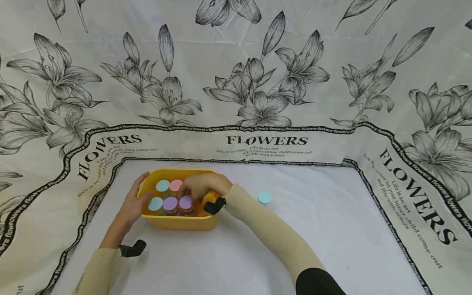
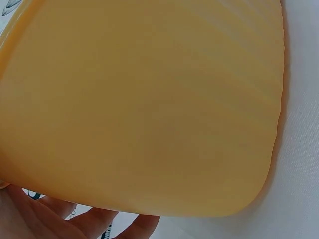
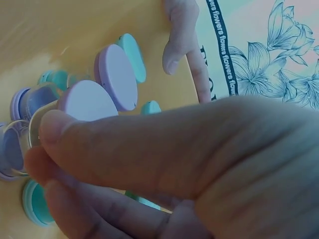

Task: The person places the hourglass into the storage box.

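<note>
A yellow plastic bin [image 1: 180,223] stands on the white table, with several small clear jars inside. Their round lids are turquoise [image 1: 162,186], pink [image 1: 175,185] and purple [image 1: 170,203]. My left hand [image 1: 130,203] holds the bin at its left end, thumb over the rim and fingers along the outside wall. Inside the bin, my right hand [image 1: 206,184] pinches a clear jar with a purple lid [image 3: 89,101] between thumb and fingers. Part of the bin's right end is hidden under that hand. The left wrist view is mostly filled by the bin's wall [image 2: 149,109].
A turquoise round lid [image 1: 264,197] lies on the table to the right of the bin; whether a jar is under it I cannot tell. A flower-printed cloth [image 1: 265,141] borders the white table surface [image 1: 313,229] and rises behind it.
</note>
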Tool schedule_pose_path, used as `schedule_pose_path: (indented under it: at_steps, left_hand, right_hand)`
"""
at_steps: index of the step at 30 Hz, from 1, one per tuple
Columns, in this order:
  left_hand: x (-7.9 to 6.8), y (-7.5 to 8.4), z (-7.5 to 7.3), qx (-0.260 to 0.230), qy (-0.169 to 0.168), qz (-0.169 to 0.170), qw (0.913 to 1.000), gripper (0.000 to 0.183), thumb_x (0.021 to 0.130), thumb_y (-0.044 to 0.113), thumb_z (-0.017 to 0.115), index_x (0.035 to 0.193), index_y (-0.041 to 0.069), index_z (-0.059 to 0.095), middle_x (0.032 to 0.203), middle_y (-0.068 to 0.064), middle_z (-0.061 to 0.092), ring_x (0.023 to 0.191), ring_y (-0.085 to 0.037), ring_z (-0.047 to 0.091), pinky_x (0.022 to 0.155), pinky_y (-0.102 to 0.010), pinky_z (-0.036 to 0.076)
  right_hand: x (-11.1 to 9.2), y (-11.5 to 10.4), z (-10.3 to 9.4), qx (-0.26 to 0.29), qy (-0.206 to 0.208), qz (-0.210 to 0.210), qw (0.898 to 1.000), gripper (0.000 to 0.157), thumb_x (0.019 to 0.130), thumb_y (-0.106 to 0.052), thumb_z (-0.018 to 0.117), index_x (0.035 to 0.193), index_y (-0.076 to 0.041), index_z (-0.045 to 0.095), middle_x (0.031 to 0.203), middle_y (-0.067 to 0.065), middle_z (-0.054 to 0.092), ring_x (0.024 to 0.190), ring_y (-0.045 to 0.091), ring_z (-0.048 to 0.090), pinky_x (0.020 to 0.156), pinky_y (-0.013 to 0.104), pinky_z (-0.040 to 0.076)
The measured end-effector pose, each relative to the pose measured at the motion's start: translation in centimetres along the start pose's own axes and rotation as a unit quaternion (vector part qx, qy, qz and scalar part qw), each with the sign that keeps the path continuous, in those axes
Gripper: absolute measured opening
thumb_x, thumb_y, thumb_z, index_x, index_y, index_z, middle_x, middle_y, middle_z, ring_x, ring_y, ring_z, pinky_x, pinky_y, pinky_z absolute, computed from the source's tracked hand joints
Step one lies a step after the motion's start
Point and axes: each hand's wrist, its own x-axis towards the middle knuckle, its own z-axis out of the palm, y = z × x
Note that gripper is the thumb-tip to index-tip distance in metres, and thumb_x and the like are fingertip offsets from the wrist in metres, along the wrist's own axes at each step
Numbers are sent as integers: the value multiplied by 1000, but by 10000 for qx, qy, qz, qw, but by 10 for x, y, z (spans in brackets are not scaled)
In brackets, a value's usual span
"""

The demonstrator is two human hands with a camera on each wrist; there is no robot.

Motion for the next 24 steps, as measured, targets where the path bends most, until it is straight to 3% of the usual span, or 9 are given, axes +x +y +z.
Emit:
schedule_pose_path:
  at_steps: [7, 10, 14, 19, 22, 24]
  left_hand:
    - [0, -1, -1, 12, -30, -13, 10000, 72, 109, 17, 44, 167, 37, 5, 174, -17, 6, 155, -50, 15, 120, -74, 19]
    - [0, -1, -1, 16, -36, -28, 10000, 72, 109, 17, 44, 167, 37, 5, 173, -18, 7, 154, -50, 17, 120, -73, 20]
    - [0, -2, 0, 7, -44, -31, 10000, 72, 109, 17, 44, 167, 37, 5, 174, -16, 6, 155, -49, 16, 120, -73, 20]
    - [-1, -3, 0, -1, -9, -26, 10000, 72, 109, 16, 44, 167, 37, 5, 174, -15, 5, 155, -49, 14, 120, -74, 18]
    - [0, -3, 0, -11, 11, 14, 10000, 72, 109, 15, 44, 167, 36, 6, 174, -14, 5, 156, -49, 12, 120, -75, 16]
    - [0, -2, -1, -10, 8, 18, 10000, 72, 109, 15, 44, 167, 35, 6, 174, -15, 5, 156, -49, 11, 120, -75, 16]
  right_hand:
    - [-5, 2, -3, 523, -7, -28, 9986, 43, 86, 4, 77, 122, -19, 72, 132, 4, 65, 108, 13, 61, 79, 29, 61]
    - [-11, 3, -6, 770, 53, -239, 9967, 38, 89, 0, 75, 122, -18, 73, 133, 2, 66, 106, 13, 63, 79, 36, 63]
    - [-26, 3, -13, 909, 306, -629, 9934, 37, 93, -7, 72, 130, -10, 69, 131, 9, 68, 97, 17, 66, 77, 35, 61]
    - [-49, 5, -21, 831, 1180, -1137, 9830, 43, 95, -16, 73, 135, -2, 64, 124, 13, 70, 106, 20, 67, 91, 28, 57]
    - [-67, 10, -21, 1042, 1822, -1403, 9676, 41, 95, -20, 72, 133, -5, 65, 121, 10, 71, 111, 22, 68, 98, 28, 56]
    - [-79, 16, -18, 1177, 2261, -1491, 9554, 40, 96, -21, 72, 132, -8, 66, 120, 8, 70, 108, 20, 68, 95, 27, 57]
